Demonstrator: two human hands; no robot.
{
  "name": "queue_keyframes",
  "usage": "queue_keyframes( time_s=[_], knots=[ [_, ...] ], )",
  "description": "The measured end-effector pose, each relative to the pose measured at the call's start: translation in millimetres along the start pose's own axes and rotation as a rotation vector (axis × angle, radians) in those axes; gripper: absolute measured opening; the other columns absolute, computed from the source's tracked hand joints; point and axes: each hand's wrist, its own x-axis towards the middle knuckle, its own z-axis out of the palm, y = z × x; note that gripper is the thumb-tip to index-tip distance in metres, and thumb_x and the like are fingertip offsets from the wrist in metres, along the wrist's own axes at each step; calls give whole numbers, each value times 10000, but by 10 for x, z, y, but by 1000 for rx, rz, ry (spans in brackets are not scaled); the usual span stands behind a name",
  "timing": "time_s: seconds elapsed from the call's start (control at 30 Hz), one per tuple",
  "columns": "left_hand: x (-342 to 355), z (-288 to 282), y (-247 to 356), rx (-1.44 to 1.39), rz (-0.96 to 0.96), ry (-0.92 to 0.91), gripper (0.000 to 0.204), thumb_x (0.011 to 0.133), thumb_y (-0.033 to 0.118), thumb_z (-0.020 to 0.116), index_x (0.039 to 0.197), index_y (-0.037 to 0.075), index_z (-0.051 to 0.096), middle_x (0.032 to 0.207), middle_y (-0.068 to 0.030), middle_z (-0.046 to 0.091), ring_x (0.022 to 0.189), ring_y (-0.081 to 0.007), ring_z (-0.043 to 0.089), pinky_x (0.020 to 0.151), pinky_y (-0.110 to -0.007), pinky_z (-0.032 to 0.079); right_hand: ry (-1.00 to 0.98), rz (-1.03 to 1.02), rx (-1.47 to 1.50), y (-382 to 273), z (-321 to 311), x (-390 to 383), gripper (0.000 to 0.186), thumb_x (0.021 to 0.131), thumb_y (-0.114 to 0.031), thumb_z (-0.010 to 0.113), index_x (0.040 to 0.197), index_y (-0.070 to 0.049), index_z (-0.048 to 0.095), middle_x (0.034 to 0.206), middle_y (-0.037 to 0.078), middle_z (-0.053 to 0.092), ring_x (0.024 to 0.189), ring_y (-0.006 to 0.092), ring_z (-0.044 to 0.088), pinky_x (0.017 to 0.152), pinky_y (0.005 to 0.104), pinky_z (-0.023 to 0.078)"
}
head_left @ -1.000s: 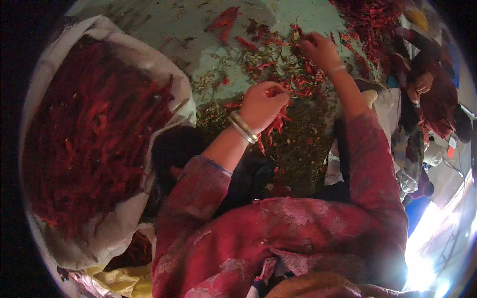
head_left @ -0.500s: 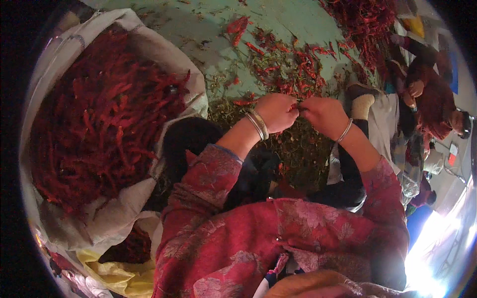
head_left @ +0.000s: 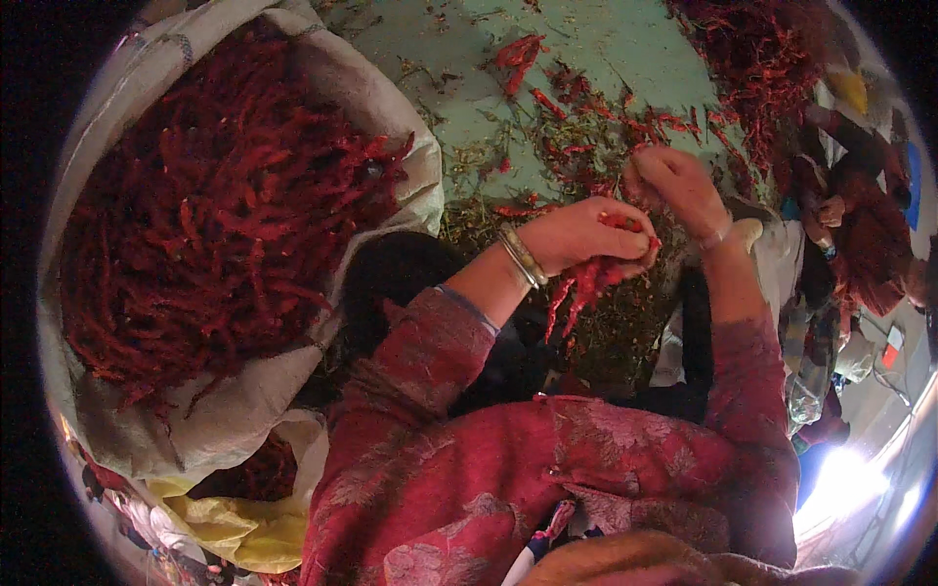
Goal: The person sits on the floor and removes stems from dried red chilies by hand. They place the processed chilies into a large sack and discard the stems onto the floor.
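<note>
My left hand is closed around a small bunch of dried red chillies, whose tips hang below the fingers. Just beyond it, to the right, my right hand has its fingers bent together in a pinch; what they hold, if anything, I cannot make out. Both hands are raised over a brownish litter of stems and bits between my legs. Loose red chillies lie scattered on the pale green floor beyond the hands.
A large white sack full of red chillies stands at my left. Near it lies a yellow sack. Another chilli heap rises at the far right. Another person sits on the right.
My hands have separated, the right moving farther away and rightward. The left now shows a bunch of chillies. The whole view has shifted slightly.
</note>
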Motion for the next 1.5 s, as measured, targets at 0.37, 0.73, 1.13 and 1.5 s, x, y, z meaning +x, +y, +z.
queue_keyframes(
  time_s=[0.37,0.73,1.13,1.5],
  knots=[
    [25,-83,-70,10,18,142,134,730,122,676,755,61,560,796,-5,589,677,-54,514,595,-198,426,394,-417,-782,81,726,1797,272,775,-367,579,872,-117,631,796,108,631,741,300,604,661,377,477],
    [16,-12,23,204,39,313,128,791,150,608,864,46,629,693,22,579,599,-40,510,530,-189,411,416,-295,-946,312,624,1607,238,774,-338,540,912,-162,620,857,79,624,777,293,601,667,401,479],
    [54,-51,-24,220,7,296,118,789,140,603,846,39,623,699,15,589,611,-39,516,548,-184,413,399,-211,-1084,183,729,1763,278,779,-378,535,926,-160,623,893,66,621,817,282,601,680,409,478],
    [76,-38,-44,631,178,677,105,742,91,571,812,22,609,714,-90,600,611,-191,577,567,-291,457,290,-148,-355,379,300,843,198,765,-181,581,854,-7,613,716,9,595,661,58,506,615,235,428]
  ],
)
